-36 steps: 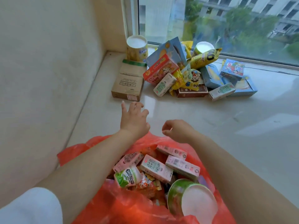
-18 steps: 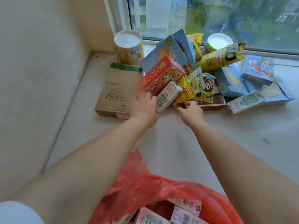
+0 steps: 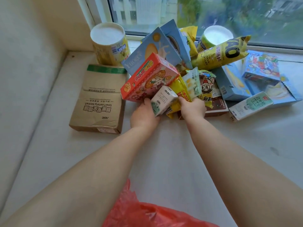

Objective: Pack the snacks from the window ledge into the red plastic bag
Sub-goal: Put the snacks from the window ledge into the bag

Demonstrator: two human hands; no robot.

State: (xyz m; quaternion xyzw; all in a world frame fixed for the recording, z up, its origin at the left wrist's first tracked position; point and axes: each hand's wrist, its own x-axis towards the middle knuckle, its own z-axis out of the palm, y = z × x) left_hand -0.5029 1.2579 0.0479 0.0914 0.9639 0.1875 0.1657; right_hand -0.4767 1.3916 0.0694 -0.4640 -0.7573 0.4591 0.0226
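Now both hands are at the front of the snack pile, on a small white milk carton.

Left hand (image 3: 144,114) curls under and around the near end of the small white-and-green milk carton (image 3: 163,100); right hand (image 3: 193,108) has its fingers closed into the crinkly yellow foil snack packet (image 3: 178,90) just beside it. To do this well, I judge each item should be gripped fully and drawn toward the body, low, since the red-and-pink cardboard biscuit box (image 3: 147,77) leans on the carton and could slide. The red plastic bag (image 3: 147,213) lies at the bottom edge, well apart from the pile on the pale stone window ledge (image 3: 164,161). Readable writing: "Smart safety socket" and "AOC", seen upside down on the flat brown cardboard box (image 3: 100,102); other packs carry Chinese print too small to read. 2 yellow cylindrical tubs (image 3: 109,45) stand behind.
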